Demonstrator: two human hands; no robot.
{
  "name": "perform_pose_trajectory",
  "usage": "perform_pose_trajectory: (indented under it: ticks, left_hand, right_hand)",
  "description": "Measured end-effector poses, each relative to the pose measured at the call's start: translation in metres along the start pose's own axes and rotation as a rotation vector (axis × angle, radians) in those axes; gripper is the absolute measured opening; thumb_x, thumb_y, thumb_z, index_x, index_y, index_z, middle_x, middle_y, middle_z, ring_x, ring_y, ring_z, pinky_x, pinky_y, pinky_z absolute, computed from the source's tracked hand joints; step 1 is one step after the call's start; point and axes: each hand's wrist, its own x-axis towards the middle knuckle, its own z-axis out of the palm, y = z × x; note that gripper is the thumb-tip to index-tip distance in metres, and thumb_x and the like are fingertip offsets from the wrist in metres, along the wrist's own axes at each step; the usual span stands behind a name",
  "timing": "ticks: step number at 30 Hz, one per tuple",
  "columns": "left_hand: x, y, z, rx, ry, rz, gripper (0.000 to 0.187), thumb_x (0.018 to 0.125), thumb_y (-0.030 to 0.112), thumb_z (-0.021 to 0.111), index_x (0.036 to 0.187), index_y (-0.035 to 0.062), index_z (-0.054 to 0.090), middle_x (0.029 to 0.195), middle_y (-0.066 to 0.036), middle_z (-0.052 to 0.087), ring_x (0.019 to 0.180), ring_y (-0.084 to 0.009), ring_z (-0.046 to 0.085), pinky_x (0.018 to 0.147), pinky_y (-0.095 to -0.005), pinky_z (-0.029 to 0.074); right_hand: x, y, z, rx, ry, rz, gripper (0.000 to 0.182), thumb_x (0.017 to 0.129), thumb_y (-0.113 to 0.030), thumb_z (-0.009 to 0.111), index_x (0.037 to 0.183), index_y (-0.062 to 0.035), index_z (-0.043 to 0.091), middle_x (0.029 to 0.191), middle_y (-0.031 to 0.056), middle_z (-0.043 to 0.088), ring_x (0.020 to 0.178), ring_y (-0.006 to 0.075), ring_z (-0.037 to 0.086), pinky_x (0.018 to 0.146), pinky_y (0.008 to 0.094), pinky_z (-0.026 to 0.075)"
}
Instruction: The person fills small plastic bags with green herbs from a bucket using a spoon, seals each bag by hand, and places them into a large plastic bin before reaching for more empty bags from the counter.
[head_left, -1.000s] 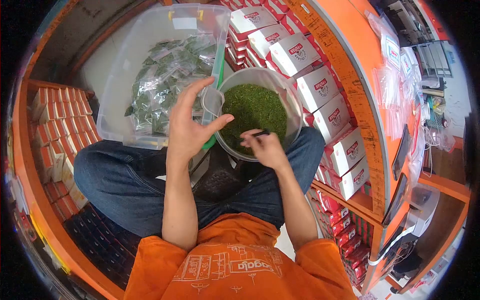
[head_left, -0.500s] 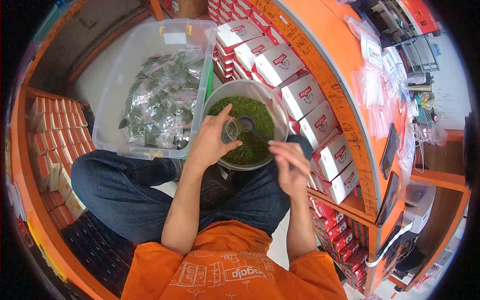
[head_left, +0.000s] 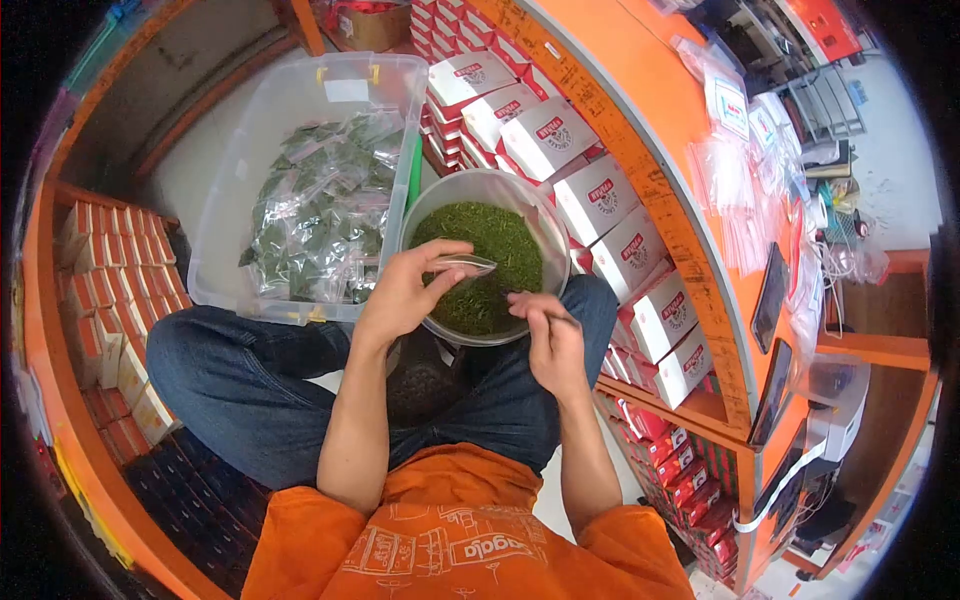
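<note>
My left hand (head_left: pixel 408 292) pinches a small clear zip bag (head_left: pixel 465 263) between thumb and fingers, above a round translucent tub (head_left: pixel 558 235). Dried green herb (head_left: pixel 495 222), finely cut, fills the lower part of that tub, which stands between my legs. My right hand (head_left: pixel 550 335) is closed around the thin handle of a dark spoon at the tub's near right rim; the spoon's bowl is hard to make out against the herb. To the left of the tub, a large clear plastic bin (head_left: pixel 222 215) holds many filled zip bags (head_left: pixel 320 210) in a pile.
White and red boxes (head_left: pixel 550 138) are stacked along the right under an orange counter (head_left: pixel 600 50). Empty-looking plastic bags (head_left: pixel 735 200) and two phones (head_left: pixel 770 300) lie on the counter. More boxes (head_left: pixel 125 270) fill the left shelf, and red packets (head_left: pixel 690 485) sit lower right.
The zip bag has tipped from upright to nearly level as my left hand turned. My right hand has moved down and left, and the spoon's bowl no longer shows clearly.
</note>
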Motion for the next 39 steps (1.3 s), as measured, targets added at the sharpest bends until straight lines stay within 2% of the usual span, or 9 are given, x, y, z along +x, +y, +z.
perform_pose_trajectory:
  ticks: [2,3,4,19,28,32,34,37,39]
  left_hand:
    - [0.001,-0.001,-0.001,-0.01,-0.02,0.011,0.025,0.093,0.001,0.066,0.118,-0.0039,0.067,0.102,-0.01,0.075,0.1,-0.0171,0.07,0.09,-0.03,0.053]
    - [-0.001,0.002,-0.002,-0.057,-0.033,-0.026,0.02,0.093,0.004,0.068,0.112,-0.0039,0.069,0.1,-0.009,0.075,0.097,-0.0158,0.07,0.089,-0.0294,0.053]
    - [-0.002,0.006,-0.002,-0.105,-0.044,-0.063,0.017,0.093,0.007,0.07,0.106,-0.0039,0.072,0.098,-0.009,0.075,0.093,-0.0144,0.07,0.088,-0.0289,0.053]
    - [-0.006,0.009,0.006,-0.241,-0.013,-0.066,0.011,0.083,0.005,0.08,0.093,0.001,0.075,0.088,-0.003,0.073,0.085,-0.0097,0.066,0.076,-0.0257,0.052]
    - [-0.012,0.008,-0.004,-0.253,-0.008,-0.084,0.009,0.082,0.003,0.079,0.089,0.0009,0.074,0.085,-0.002,0.071,0.079,-0.008,0.061,0.074,-0.0251,0.048]
    - [-0.021,0.015,-0.039,0.03,0.306,-0.012,0.009,0.083,0.005,0.078,0.089,0.0005,0.073,0.082,-0.001,0.069,0.077,-0.0084,0.059,0.074,-0.025,0.047]
    - [-0.029,0.031,-0.059,0.116,0.531,-0.008,0.01,0.084,0.008,0.077,0.09,0.0005,0.074,0.083,-0.001,0.07,0.077,-0.0081,0.057,0.073,-0.0241,0.046]
    - [-0.037,0.044,-0.074,0.253,0.772,0.018,0.012,0.09,0.01,0.074,0.095,0.0003,0.073,0.085,0.0,0.068,0.079,-0.0082,0.058,0.074,-0.0241,0.045]
    - [-0.039,0.037,-0.087,0.387,0.935,-0.064,0.02,0.095,0.015,0.07,0.107,0.0004,0.071,0.09,0.0,0.066,0.08,-0.0082,0.057,0.074,-0.0241,0.046]
  right_hand:
    - [0.021,-0.028,0.011,0.021,0.173,0.304,0.012,0.098,-0.007,0.059,0.105,0.0029,0.062,0.097,0.0179,0.069,0.089,0.0288,0.07,0.078,0.0351,0.054]
    - [0.032,-0.032,0.022,0.031,0.276,0.178,0.016,0.097,-0.008,0.062,0.109,0.0023,0.06,0.085,0.0132,0.065,0.071,0.0217,0.063,0.065,0.0331,0.05]
    - [0.038,-0.047,0.017,0.064,0.152,0.328,0.015,0.094,-0.009,0.066,0.104,0.0023,0.062,0.076,0.0102,0.059,0.063,0.0173,0.055,0.06,0.0312,0.047]
    - [0.033,-0.051,0.006,0.243,0.079,0.326,0.009,0.089,-0.005,0.07,0.093,0.0028,0.067,0.067,0.0079,0.053,0.054,0.0123,0.039,0.051,0.0295,0.034]
    - [0.043,-0.063,0.005,0.105,0.097,0.071,0.006,0.086,-0.001,0.069,0.09,0.0018,0.066,0.074,0.0063,0.057,0.06,0.0113,0.049,0.055,0.0259,0.039]
    - [0.046,-0.036,-0.012,0.146,0.106,0.331,0.005,0.088,-0.003,0.065,0.089,-0.0054,0.069,0.076,-0.0024,0.062,0.071,0.0068,0.056,0.062,0.0239,0.045]
    - [0.066,-0.015,-0.041,0.137,0.231,0.592,0.018,0.097,-0.02,0.062,0.097,-0.0027,0.068,0.084,0.0023,0.065,0.079,0.0091,0.058,0.071,0.0267,0.049]
    - [0.073,0.115,-0.095,0.321,0.535,0.837,0.031,0.099,-0.032,0.057,0.111,-0.004,0.064,0.088,0.0076,0.066,0.07,0.0176,0.063,0.055,0.0321,0.049]
    - [0.093,0.135,-0.11,-0.149,0.735,1.016,0.026,0.098,-0.016,0.055,0.121,-0.0051,0.055,0.078,0.0059,0.06,0.067,0.0137,0.057,0.046,0.0298,0.04]
